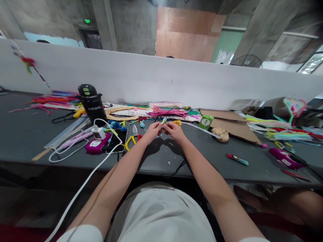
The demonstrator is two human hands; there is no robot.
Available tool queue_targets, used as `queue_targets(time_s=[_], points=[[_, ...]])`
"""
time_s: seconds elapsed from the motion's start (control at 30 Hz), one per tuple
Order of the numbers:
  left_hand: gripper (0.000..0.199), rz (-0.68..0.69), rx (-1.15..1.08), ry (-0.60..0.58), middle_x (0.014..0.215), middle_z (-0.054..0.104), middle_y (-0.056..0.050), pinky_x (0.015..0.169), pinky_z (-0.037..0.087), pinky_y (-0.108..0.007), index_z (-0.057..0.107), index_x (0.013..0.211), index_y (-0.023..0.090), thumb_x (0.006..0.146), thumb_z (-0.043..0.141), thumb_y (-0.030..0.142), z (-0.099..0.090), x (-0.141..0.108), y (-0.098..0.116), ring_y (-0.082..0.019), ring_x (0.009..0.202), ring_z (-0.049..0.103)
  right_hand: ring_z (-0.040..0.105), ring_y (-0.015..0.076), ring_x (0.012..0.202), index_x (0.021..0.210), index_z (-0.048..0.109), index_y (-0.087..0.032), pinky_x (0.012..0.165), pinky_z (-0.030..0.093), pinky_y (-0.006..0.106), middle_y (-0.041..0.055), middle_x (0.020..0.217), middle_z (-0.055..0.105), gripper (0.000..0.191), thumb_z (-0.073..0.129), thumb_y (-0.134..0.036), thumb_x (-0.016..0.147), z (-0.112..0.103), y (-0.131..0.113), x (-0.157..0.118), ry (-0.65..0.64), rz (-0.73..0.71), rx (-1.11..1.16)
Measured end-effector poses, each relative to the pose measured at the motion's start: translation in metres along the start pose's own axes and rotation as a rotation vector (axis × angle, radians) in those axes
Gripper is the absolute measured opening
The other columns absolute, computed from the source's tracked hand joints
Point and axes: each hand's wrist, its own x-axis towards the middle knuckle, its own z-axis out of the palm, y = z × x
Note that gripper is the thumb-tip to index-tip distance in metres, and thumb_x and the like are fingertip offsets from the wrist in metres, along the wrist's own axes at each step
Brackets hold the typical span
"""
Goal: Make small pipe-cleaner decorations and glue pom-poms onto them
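Over the middle of the dark table, my left hand [153, 131] and my right hand [174, 130] meet fingertip to fingertip. Between them is a small yellow and pale-green pipe-cleaner piece [164, 120], pinched by both; its lower part is hidden by my fingers. Just left of my left hand lie pliers [133, 137] with yellow and red handles. Small blue fuzzy pieces [142, 124] rest behind the pliers. Beyond my right hand is a yellow-orange fuzzy piece [177, 123], and a bundle of pink pipe cleaners [168, 112] lies farther back.
A black bottle [93, 107] stands at left, near a purple power strip [98, 144] with a white cable [83, 184] crossing my left arm. To the right are a green box [206, 121], cardboard [232, 126] and a utility knife [237, 159]. A white partition [141, 77] borders the back.
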Motion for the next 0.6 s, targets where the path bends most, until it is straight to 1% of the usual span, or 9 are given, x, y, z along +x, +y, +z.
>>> queue_targets(time_s=[0.13,0.27,0.33,0.47,0.6], points=[[0.044,-0.042,-0.132,-0.014,0.055,0.041,0.004,0.047,0.027,-0.023,0.046,0.067,0.017,0.073,0.065,0.056,0.001,-0.001,0.001,-0.007,0.047,0.037,0.051,0.0092,0.057,0.08,0.06,-0.018,0.059,0.043,0.022,-0.0029,0.065,0.056,0.046,0.062,-0.063,0.072,0.002,0.004,0.001,0.017,0.028,0.059],[0.042,-0.081,-0.155,0.038,0.056,0.04,0.005,0.046,0.027,-0.023,0.048,0.068,0.017,0.072,0.068,0.054,0.003,-0.001,0.005,-0.006,0.046,0.038,0.05,0.0089,0.055,0.08,0.063,-0.017,0.057,0.043,0.022,-0.0026,0.063,0.057,0.043,0.067,-0.059,0.07,0.001,0.003,0.002,0.1,0.021,0.084],[0.042,-0.089,-0.147,0.055,0.056,0.041,0.004,0.046,0.028,-0.022,0.049,0.069,0.017,0.072,0.068,0.054,0.003,-0.001,0.005,-0.006,0.046,0.038,0.052,0.0093,0.056,0.08,0.063,-0.016,0.058,0.044,0.023,-0.0016,0.063,0.059,0.041,0.067,-0.056,0.071,-0.001,0.001,0.002,0.12,0.001,0.071],[0.042,-0.102,-0.124,0.071,0.056,0.041,0.004,0.045,0.028,-0.022,0.049,0.069,0.016,0.072,0.067,0.054,0.003,0.0,0.001,-0.006,0.045,0.038,0.054,0.0104,0.059,0.084,0.064,-0.016,0.061,0.046,0.024,0.0002,0.068,0.062,0.041,0.068,-0.054,0.07,-0.005,-0.004,0.0,0.097,-0.004,0.017],[0.043,-0.113,-0.097,0.067,0.055,0.042,0.004,0.045,0.028,-0.021,0.05,0.069,0.016,0.071,0.067,0.056,0.002,0.001,-0.001,-0.006,0.045,0.039,0.054,0.0104,0.058,0.083,0.064,-0.016,0.06,0.047,0.024,0.0004,0.068,0.062,0.039,0.069,-0.052,0.07,-0.005,-0.006,-0.001,0.068,-0.017,-0.012]])
